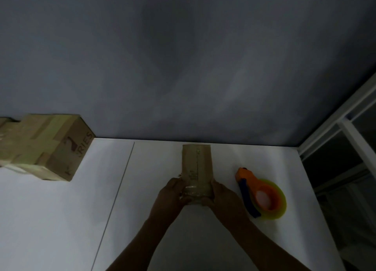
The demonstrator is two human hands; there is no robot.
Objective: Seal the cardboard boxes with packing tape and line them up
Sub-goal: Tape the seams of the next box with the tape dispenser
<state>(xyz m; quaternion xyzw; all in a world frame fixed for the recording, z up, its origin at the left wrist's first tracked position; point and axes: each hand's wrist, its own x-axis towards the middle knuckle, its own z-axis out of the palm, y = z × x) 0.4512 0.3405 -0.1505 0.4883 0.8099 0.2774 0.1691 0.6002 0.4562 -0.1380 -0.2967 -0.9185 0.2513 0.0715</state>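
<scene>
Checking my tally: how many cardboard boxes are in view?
2 for certain: a small box gripped by the left hand and right hand at centre; a bigger taped box far left. Others may be cut off there.

The letters "RIES" run in dark print up the end face of the taped cardboard box (50, 148), well left of the left hand (173, 194). Print on the narrow box (196, 164), gripped by that hand and the right hand (221, 195), is too blurred to read.

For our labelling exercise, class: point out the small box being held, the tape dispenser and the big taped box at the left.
small box (197, 162), head view, on its top face.
tape dispenser (263, 198), head view, on the roll's pale hub.
big taped box (40, 144), head view, on its taped top face.
</scene>
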